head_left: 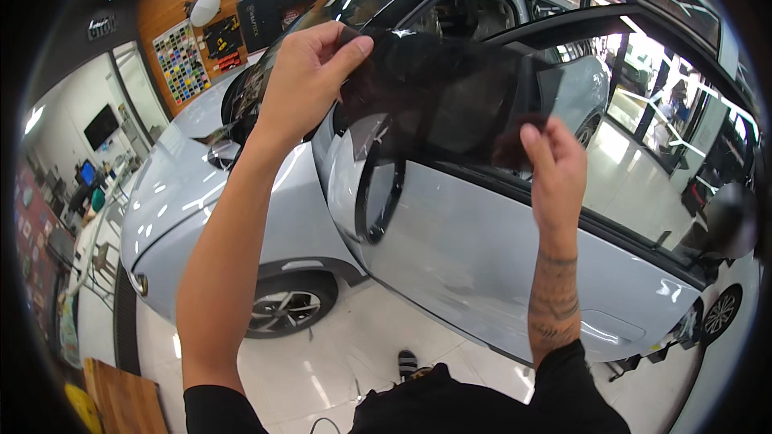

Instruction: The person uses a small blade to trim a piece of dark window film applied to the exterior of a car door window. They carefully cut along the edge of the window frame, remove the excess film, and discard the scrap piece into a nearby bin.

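A sheet of dark, see-through window film [450, 100] is stretched between my hands in front of a pale grey car. My left hand [307, 76] is closed, pinching the film's upper left corner between thumb and fingers. At the lower right edge, my right hand [556, 173] pinches it too, the fingers curled. Through the film the car's side window area looks darkened. Below it are the side mirror [344, 181] and the open car door [482, 241], both close to the film; whether the film touches them I cannot tell.
The door swings out to the right, with its window frame [643, 20] reaching above. A front wheel [291, 305] is at lower left. Beyond the door stands another car [724, 305]. A wooden bench or box [121, 398] is at the lower left.
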A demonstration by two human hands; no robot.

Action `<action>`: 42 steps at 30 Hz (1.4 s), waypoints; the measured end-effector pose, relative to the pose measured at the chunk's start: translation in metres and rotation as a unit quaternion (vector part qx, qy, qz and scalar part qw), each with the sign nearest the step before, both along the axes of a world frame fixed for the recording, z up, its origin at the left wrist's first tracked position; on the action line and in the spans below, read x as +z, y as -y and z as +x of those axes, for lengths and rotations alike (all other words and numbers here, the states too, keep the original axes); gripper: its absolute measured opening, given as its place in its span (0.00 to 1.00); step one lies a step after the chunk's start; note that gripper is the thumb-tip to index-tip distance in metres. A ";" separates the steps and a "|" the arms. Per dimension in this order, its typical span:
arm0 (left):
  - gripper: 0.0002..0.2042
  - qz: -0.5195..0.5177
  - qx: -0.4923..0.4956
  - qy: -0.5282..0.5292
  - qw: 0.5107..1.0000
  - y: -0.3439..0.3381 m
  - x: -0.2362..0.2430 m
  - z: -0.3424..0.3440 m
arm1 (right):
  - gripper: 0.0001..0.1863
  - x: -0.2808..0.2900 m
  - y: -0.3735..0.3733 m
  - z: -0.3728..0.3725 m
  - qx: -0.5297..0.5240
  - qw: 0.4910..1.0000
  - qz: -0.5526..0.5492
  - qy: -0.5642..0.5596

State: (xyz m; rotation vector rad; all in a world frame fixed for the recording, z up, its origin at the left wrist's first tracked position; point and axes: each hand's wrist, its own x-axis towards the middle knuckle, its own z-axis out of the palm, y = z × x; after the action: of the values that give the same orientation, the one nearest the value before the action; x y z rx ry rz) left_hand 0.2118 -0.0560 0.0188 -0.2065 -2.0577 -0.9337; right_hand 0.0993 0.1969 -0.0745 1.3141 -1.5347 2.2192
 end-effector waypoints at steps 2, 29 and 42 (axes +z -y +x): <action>0.11 0.023 -0.018 0.001 1.000 0.042 0.001 -0.038 | 0.08 0.019 0.042 -0.037 -0.055 0.998 -0.008 -0.010; 0.17 0.049 -0.180 0.066 0.980 0.260 -0.167 -0.254 | 0.12 -0.021 0.238 -0.133 -0.477 0.779 0.402 0.061; 0.30 0.143 -0.183 0.040 0.972 0.258 -0.188 -0.265 | 0.08 -0.071 0.240 -0.141 -0.498 0.786 0.359 0.075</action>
State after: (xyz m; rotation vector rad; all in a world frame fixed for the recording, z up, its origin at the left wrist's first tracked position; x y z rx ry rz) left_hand -0.0531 -0.3140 -0.1690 -0.4081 -1.9614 -1.4735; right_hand -0.0412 -0.0427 -0.1455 0.1629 -2.4485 1.0871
